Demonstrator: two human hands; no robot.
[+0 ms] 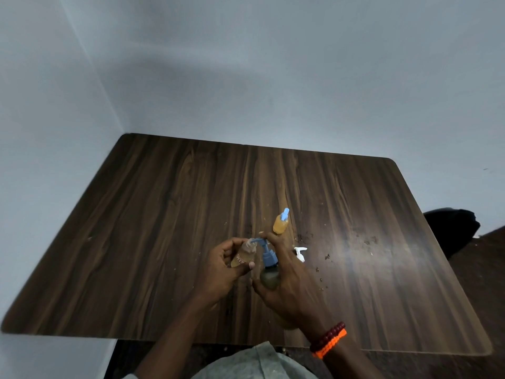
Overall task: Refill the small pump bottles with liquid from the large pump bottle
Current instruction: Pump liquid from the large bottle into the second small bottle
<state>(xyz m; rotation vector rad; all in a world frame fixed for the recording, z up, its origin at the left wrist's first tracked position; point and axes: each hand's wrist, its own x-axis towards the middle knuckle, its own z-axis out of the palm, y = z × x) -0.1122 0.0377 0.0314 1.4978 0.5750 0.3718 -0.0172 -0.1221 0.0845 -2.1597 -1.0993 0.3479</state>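
**Nozzle to open neck, mid-bench**

Large pump bottle (270,277) near the front middle of the bench (164,228), gripped in the right hand (287,280); fingers curled round its dark body, one fingertip up on the blue pump head (269,254). Blue nozzle reaching left from that bottle to the open neck of a small bottle (244,255), tip touching or just inside it; cannot tell which. Small bottle just left of the large pump bottle, tilted, partly filled with amber liquid, a label on its side, held in the left hand (226,266) with fingers and thumb wrapped round it.

Just beyond the large pump bottle, a second small bottle (281,223): upright, amber-filled, blue pump fitted, apart from both hands. Just right of the large pump bottle, a loose white pump top (300,253) lying on the bench, partly hidden behind the right hand. Further right, scattered dark drips and specks (325,257) on the wood. Red bead and orange cord bracelets (329,340) on the right wrist, nearer than the large pump bottle.
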